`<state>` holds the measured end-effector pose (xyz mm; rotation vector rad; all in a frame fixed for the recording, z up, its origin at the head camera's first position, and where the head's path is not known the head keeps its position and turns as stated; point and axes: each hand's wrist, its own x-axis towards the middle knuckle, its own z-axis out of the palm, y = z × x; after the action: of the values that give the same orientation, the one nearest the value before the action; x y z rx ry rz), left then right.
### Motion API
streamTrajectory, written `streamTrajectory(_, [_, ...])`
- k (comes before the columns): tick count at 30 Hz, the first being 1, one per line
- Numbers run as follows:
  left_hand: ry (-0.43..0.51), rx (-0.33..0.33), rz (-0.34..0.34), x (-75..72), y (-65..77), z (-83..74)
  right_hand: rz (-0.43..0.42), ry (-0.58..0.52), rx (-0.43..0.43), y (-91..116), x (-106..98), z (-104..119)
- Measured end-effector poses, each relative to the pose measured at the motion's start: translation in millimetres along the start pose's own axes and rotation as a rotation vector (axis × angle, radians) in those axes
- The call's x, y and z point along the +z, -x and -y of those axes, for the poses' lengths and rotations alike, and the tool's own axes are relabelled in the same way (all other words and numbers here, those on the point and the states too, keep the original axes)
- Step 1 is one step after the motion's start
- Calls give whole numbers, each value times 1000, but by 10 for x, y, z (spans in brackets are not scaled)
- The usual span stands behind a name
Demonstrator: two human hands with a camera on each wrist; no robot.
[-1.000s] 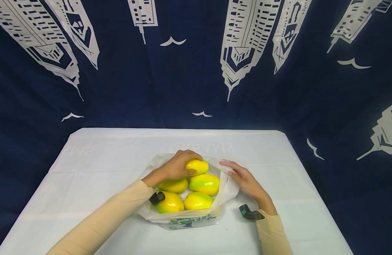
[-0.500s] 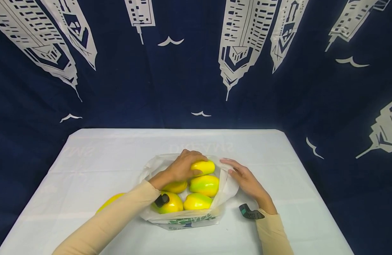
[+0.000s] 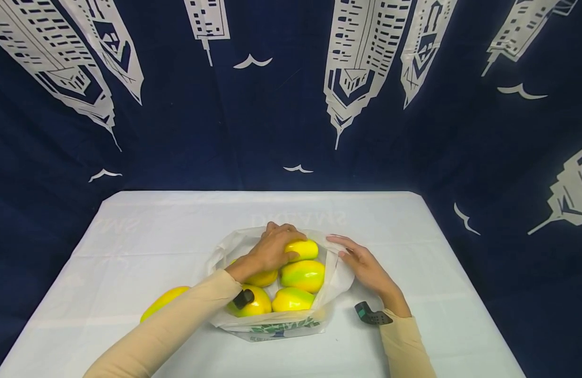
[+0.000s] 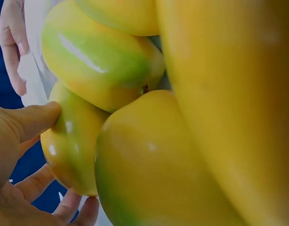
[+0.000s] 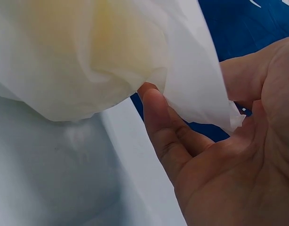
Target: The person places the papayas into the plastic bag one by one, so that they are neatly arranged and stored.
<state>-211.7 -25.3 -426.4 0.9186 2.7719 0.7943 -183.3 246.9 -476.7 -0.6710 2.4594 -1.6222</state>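
Note:
A white plastic bag [image 3: 258, 325] with green print stands with its mouth spread wide, holding several yellow-green mangoes. My left hand [image 3: 267, 252] reaches in over the rim and grips a mango [image 3: 304, 250] at the far side. In the left wrist view the thumb lies on one side of that mango [image 4: 71, 141] and the fingers curl round the other. My right hand [image 3: 365, 268] holds the bag's right edge, and in the right wrist view its thumb [image 5: 156, 106] and fingers pinch the thin plastic [image 5: 149, 42]. My left wrist partly hides the mangoes on the bag's left side.
Left of the bag, another mango [image 3: 163, 303] lies on the white tablecloth [image 3: 125, 262], half covered by my left forearm. A dark blue cloth [image 3: 253, 121] with white building shapes hangs behind the table.
My left hand and its mango have shifted slightly to the right inside the bag. The mango on the table shows now from behind my left forearm. My right hand stays in place.

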Motion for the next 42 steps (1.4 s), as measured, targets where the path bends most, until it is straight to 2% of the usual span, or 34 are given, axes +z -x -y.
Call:
streamTrajectory(9, [20,7,133,-26,-9,10,2,11,19,2,-4,20])
streamTrajectory(14, [14,24,142,-19,-11,13,3,4,26,8,-5,29])
streamTrajectory(24, [43,-20,173,-107,22,-23,4,-8,17,12,-1,24])
streamTrajectory(28, [84,-16,144,-201,63,-31,3,-7,7,8,4,21])
streamTrajectory(33, [118,43,79,-423,195,-52,-11,4,11,2,11,5])
streamTrajectory(39, [147,103,-54,-787,535,-53,-15,25,10,14,6,-6])
streamTrajectory(42, [155,107,-123,-952,745,-4,-10,25,2,15,2,0])
